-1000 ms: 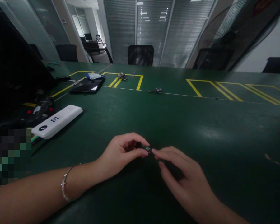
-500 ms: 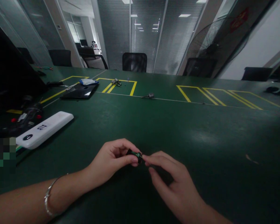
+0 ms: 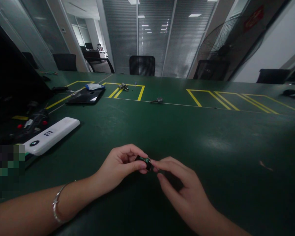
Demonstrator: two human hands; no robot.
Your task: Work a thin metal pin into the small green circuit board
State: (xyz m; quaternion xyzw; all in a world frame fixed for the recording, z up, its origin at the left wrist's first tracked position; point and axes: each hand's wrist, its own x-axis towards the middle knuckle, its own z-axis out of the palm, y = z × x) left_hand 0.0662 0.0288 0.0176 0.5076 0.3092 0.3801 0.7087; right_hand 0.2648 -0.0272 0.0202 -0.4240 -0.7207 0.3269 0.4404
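Between the thumb and fingers of my left hand (image 3: 124, 162) is a small black part with a green circuit board (image 3: 145, 160), held just above the table. My right hand (image 3: 184, 186) comes in from the right, its index fingertip against or very close to the part's right end. The right thumb is apart from that fingertip, and I see nothing gripped between them. The part's underside and left end are hidden by my left fingers.
A white power-bank-like block (image 3: 54, 136) marked 22 lies to the left beside dark gear with red knobs (image 3: 31, 123). Farther back are a black flat case (image 3: 85, 97), a metal cluster (image 3: 123, 87) and a small cylindrical motor-like piece (image 3: 159, 100). Yellow tape marks the green table (image 3: 177, 131).
The small part and my left fingertips have shifted slightly to the right. The part appears turned a little, and my right index fingertip stays at its end. The view has shifted slightly.
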